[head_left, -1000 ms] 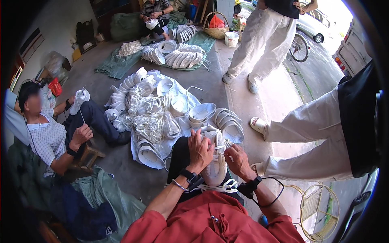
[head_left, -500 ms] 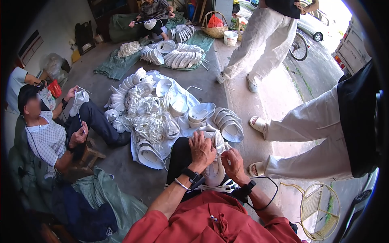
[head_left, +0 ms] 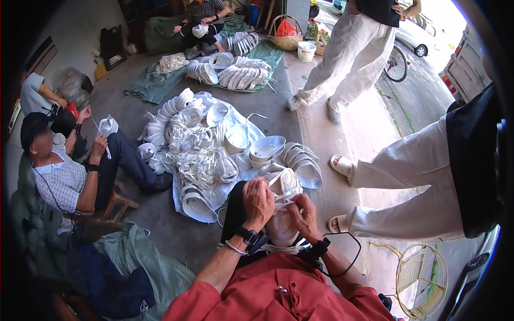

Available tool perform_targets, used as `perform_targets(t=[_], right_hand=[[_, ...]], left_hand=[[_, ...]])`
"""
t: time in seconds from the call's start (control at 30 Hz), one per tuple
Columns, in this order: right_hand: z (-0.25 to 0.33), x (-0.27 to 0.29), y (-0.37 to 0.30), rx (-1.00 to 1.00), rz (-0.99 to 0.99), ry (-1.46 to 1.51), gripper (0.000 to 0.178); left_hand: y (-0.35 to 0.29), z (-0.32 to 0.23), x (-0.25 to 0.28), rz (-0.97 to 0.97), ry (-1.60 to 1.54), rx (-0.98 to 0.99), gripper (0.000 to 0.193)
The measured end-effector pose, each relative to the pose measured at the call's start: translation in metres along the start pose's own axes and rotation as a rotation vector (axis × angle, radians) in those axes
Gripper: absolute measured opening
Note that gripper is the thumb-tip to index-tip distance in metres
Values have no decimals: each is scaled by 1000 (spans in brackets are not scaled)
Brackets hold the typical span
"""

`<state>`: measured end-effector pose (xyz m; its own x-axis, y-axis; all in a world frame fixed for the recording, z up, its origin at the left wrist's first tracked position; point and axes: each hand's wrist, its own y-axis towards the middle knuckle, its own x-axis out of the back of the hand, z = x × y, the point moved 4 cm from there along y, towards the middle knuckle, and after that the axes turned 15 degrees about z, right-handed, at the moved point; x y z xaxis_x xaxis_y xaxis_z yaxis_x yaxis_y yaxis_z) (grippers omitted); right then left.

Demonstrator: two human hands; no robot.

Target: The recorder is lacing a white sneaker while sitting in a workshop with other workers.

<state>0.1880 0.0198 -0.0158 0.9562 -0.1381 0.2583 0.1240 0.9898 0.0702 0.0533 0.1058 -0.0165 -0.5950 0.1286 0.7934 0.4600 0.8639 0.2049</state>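
Has, at far left, a seated co-worker (head_left: 59,179) with a white shoe upper (head_left: 108,125) at a raised knee, likely for support. Next, has a heap of white laces (head_left: 195,160) on a pale-blue sheet (head_left: 256,132), apparently kept off the floor. Rests the left hand (head_left: 259,203), fingers bent, against the left side of a white lace-up shoe (head_left: 281,227), toe bodyward on the lap, perhaps for steadying; cannot tell whether closed on anything. Pinches, seemingly, a white lace (head_left: 284,205) with the right hand (head_left: 304,215), close beside the left. Has a rattan chair (head_left: 411,273) well apart at far right.
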Motion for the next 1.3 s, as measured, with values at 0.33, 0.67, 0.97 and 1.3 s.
perform_targets(t=[0.33,0.67,0.97,1.3], right_hand=[[-26,14,13,-247,330,260,11],[-12,21,30,-217,499,34,17],[-39,6,25,-231,386,288,15],[-45,2,26,-233,366,437,11]], left_hand=[[8,24,16,-36,-276,128,12],[7,26,15,-47,-368,143,19],[-8,80,5,-115,-1030,257,8],[-28,120,87,-392,-1123,291,8]])
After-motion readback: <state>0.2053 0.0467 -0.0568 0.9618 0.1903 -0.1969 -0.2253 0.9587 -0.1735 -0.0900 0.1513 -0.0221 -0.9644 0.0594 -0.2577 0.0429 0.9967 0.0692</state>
